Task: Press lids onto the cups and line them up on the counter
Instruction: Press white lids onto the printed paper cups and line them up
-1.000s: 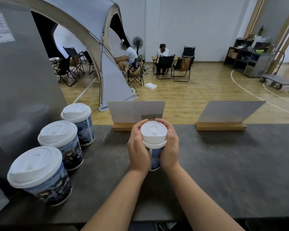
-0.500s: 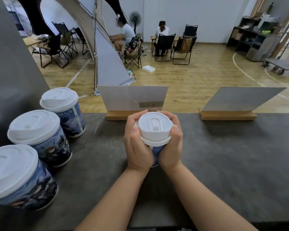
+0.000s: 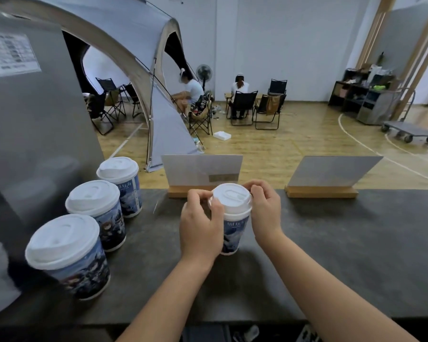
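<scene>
Both hands slid up to the rim: left hand point(image 3: 200, 227) and right hand point(image 3: 264, 209) pinch white lid point(image 3: 230, 197) on cup point(image 3: 233, 234), mid-counter point(image 3: 331, 255) near far edge, print unreadable.

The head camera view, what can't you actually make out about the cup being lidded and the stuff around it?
- Held cup: left hand covers its left side.
- Lid: fingers hide the rim, so its seating is unclear.
- Sticker on the grey panel: text blurred.
- Nearest cup: print blurred.
</scene>
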`<action>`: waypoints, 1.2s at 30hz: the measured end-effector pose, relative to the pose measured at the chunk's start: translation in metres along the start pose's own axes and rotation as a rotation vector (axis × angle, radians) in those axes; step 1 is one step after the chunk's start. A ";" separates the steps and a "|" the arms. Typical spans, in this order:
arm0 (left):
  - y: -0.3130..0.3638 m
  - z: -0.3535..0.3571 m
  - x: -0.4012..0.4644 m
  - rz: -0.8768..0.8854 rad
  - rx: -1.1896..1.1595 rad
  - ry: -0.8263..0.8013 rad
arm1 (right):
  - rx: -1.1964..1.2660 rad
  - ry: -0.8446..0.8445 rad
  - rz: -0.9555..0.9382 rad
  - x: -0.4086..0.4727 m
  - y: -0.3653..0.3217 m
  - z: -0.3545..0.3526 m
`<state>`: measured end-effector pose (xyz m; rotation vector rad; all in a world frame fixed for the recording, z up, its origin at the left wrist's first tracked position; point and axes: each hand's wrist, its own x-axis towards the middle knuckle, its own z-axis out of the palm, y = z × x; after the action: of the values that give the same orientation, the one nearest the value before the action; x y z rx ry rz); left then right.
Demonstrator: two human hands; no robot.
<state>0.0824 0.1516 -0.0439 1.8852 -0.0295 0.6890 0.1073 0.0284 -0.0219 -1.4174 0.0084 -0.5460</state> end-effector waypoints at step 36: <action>-0.003 0.020 0.001 0.037 -0.226 0.003 | 0.119 -0.106 -0.053 -0.019 0.016 0.017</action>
<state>0.0929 0.1360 -0.0512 1.6702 -0.1353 0.6844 0.1018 0.0523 -0.0402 -1.3313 -0.1444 -0.5062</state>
